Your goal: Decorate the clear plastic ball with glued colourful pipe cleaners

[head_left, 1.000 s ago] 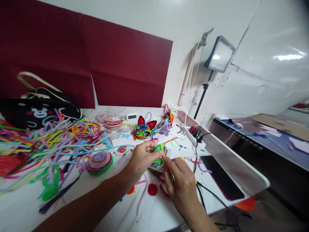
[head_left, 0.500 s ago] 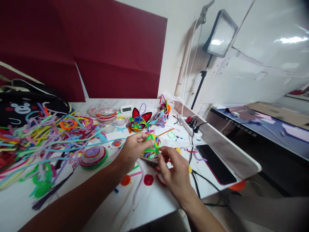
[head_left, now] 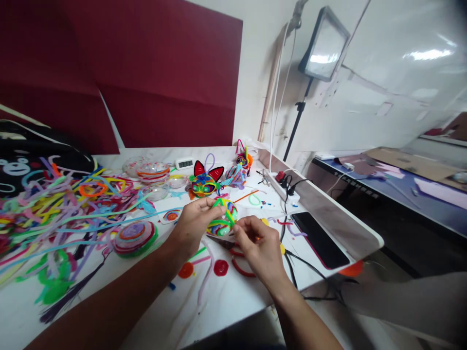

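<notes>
A round, multicoloured pipe-cleaner piece (head_left: 218,227), with swirls of green, yellow, blue and red, is held just above the table. My left hand (head_left: 192,223) grips it from the left, thumb on top. At its right edge, my right hand (head_left: 260,244) pinches the end of a green and yellow strip between thumb and fingertips. Beneath my hands lies a pair of scissors with red handles (head_left: 241,266), partly hidden by the right hand. An orange coil (head_left: 186,270) and a red coil (head_left: 221,268) rest on the table in front of them.
Loose pipe cleaners (head_left: 62,194) heap up at left, near a striped coiled disc (head_left: 134,237). Behind my hands stands a cat-like figure (head_left: 205,183) with red ears. A phone (head_left: 321,240), a power strip (head_left: 286,189) and black cables (head_left: 290,262) are at right.
The camera view has turned slightly, so the scene sits a little further left. Both hands stay on the pipe-cleaner piece, and the strip lies lower against it.
</notes>
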Available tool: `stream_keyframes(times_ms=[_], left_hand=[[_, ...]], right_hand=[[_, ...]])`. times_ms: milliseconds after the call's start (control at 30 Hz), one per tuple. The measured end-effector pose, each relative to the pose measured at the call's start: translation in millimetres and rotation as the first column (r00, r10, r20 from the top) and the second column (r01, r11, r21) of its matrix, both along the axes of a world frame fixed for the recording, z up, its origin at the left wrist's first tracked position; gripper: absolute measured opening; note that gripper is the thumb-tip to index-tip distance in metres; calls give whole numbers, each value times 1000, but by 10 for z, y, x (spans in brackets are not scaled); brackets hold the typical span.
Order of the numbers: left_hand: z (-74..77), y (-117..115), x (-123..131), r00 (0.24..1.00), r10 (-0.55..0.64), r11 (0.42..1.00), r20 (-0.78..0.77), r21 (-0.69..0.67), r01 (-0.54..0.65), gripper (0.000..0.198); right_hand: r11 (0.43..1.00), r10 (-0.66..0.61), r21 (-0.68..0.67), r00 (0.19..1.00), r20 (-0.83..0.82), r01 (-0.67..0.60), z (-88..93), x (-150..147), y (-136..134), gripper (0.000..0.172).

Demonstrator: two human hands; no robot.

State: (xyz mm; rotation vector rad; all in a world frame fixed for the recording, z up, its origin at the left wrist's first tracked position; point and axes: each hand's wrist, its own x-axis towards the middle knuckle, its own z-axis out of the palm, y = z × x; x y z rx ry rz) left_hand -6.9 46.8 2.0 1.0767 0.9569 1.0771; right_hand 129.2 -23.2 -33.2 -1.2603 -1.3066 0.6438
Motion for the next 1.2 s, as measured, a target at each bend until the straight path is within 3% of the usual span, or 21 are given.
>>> stream_keyframes(times_ms=[233,500,700,1200], left_hand=[[42,3,-4,994,20,999,107,-49,-15,28],[70,9,-14,979,23,993,202,-119,2,26],[133,-27,-2,975,14,991,221,-133,16,19],[130,-37,-8,974,8,990,227,-136,23,25]], right_hand=[[994,24,-104,985,-173,-43,3,-27,2,23],[991,19,-117,932,-363,-66,89,-65,12,23],[992,18,-108,922,-388,-65,111,-87,30,22],[980,-18,-179,872,-489,-81,271,-119,17,20]])
